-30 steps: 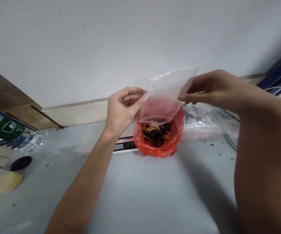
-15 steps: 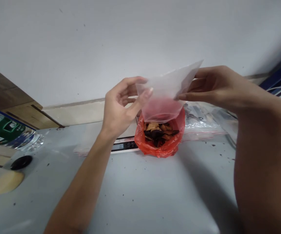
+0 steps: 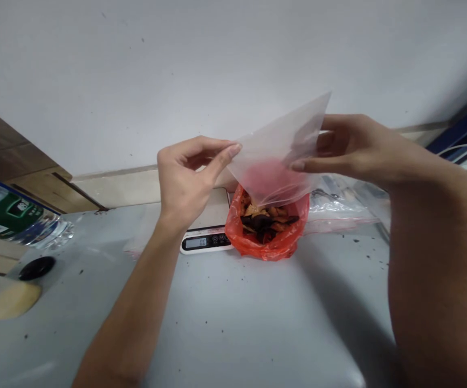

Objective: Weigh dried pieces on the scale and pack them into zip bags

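Observation:
A translucent plastic bag (image 3: 277, 140) is stretched between my two hands, above the table. My left hand (image 3: 193, 175) pinches its left corner between thumb and fingertips. On the other side, my right hand (image 3: 342, 145) grips the bag with the thumb in front and the fingers partly hidden behind. Below it stands an open red plastic bag (image 3: 268, 248), holding dark and orange-brown dried pieces (image 3: 261, 221); the red shows through the translucent film. Just left of the red bag lies a white digital scale (image 3: 207, 243), its display reading about 0.0.
To the right of the red bag lies a clear zip bag (image 3: 334, 210) with dark bits inside. At the left are a plastic bottle with a green label (image 3: 19, 213), a black round lid (image 3: 37, 268) and a yellowish rounded object (image 3: 11, 302). A white wall (image 3: 96, 97) rises behind the table.
My left hand has shifted slightly left and now pinches the corner with straighter fingers. The translucent bag has tilted, its lower left corner drawn out flatter. More of the scale shows.

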{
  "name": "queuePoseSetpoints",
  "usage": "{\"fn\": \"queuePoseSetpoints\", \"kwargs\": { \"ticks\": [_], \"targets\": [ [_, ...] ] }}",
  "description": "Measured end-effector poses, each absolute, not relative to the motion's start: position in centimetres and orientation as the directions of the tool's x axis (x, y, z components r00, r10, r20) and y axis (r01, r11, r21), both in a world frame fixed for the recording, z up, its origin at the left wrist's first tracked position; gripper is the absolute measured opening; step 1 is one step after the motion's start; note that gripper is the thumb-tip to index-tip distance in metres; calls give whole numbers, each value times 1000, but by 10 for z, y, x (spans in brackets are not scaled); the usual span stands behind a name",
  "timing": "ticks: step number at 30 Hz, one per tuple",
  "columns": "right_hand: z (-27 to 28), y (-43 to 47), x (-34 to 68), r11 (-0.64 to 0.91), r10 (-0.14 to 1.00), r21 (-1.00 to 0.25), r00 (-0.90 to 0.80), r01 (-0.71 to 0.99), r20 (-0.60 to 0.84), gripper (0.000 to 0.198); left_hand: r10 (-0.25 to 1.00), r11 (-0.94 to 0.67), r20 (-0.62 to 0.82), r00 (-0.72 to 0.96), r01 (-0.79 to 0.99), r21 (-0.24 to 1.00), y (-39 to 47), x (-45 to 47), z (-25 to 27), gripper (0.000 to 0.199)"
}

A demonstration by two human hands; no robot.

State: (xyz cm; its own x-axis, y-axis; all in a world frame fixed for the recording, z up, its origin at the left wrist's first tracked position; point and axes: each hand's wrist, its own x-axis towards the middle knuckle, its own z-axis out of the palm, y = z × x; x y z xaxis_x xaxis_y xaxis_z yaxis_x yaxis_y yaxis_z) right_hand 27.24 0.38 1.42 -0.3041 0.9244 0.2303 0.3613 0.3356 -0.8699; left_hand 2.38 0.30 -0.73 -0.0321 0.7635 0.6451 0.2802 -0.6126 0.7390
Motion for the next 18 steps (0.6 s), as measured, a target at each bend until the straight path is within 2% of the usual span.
{"fn": "queuePoseSetpoints", "kwargs": {
  "ticks": [4, 7, 11, 15, 18],
  "targets": [
    [8, 13, 274, 334, 923, -794, -347, 508, 167, 39, 764, -628, 641, -66, 148, 764, 6, 20, -7, 15],
    [4, 17, 274, 322, 936, -823, -289, 468, 202, 40, 822, -555, 567, -55, 145, 819, 9, 13, -5, 13],
    [4, 15, 267, 326, 939, -853, -244, 408, 242, 37, 893, -438, 450, -10, 203, 876, 13, 3, -4, 23],
    [6, 14, 260, 334, 925, -826, -326, 453, 196, 35, 867, -497, 492, 79, 211, 842, 17, 0, -7, 24],
    [5, 16, 258, 336, 921, -791, -354, 512, 162, 37, 845, -531, 531, 63, 216, 820, 19, -2, -7, 23]
  ]
}}
